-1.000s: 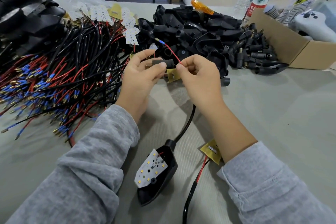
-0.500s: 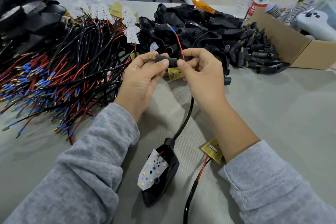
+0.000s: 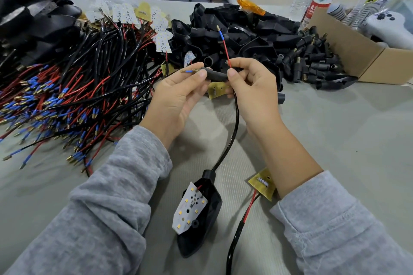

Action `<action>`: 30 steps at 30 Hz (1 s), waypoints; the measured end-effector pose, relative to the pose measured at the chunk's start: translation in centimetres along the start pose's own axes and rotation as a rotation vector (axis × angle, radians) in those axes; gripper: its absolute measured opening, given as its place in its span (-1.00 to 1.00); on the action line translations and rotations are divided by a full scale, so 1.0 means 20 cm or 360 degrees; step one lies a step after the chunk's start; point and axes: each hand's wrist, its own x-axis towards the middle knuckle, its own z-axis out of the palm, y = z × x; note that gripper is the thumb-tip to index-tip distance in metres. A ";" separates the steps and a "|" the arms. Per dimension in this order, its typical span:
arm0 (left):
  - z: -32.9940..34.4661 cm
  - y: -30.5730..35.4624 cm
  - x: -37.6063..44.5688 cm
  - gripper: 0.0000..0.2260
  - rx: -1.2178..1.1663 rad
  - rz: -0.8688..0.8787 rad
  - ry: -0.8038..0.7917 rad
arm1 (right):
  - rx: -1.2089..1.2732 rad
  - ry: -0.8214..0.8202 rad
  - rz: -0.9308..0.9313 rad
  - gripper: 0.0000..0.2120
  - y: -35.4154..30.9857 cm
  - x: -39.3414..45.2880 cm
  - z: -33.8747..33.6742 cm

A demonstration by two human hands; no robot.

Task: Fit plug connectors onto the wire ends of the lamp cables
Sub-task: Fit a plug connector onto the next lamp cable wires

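Head view: both hands meet just above the middle of the frame, over a grey table (image 3: pixel 335 140).
Left hand (image 3: pixel 176 98): thumb and forefinger curl round the left end of a black plug connector (image 3: pixel 215 74) and pinch it.
Right hand (image 3: pixel 254 89): thumb and fingers curl round the connector's right end, where the black lamp cable (image 3: pixel 232 136) enters.
Blue-tipped wire end (image 3: pixel 188 71): pokes out of the connector's left end, past the left fingers.
Red wire (image 3: pixel 225 49): rises from the right hand's grip toward the upper centre, ending in a blue sleeve and brass tip.
Lamp cable: drops from the right hand down the centre to a black lamp housing (image 3: pixel 201 225) lying low in the frame, with a white LED board (image 3: pixel 190 207) on it.
Yellow circuit board (image 3: pixel 263 184): lies beside the right forearm, lower right of centre, with red and black leads running down.
Pile of cables (image 3: pixel 67 96): fills the left of the frame, red and black with blue ends.
Heap of black housings (image 3: pixel 245 35): upper centre, behind the hands.
Loose plug connectors (image 3: pixel 312 60): right of that heap, against a cardboard box (image 3: pixel 357 56) in the upper right.
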 end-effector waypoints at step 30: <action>-0.02 0.00 0.01 -0.80 -0.0258 -0.0114 0.0225 | 0.0247 -0.0093 0.0212 -0.76 -0.01 0.00 -0.01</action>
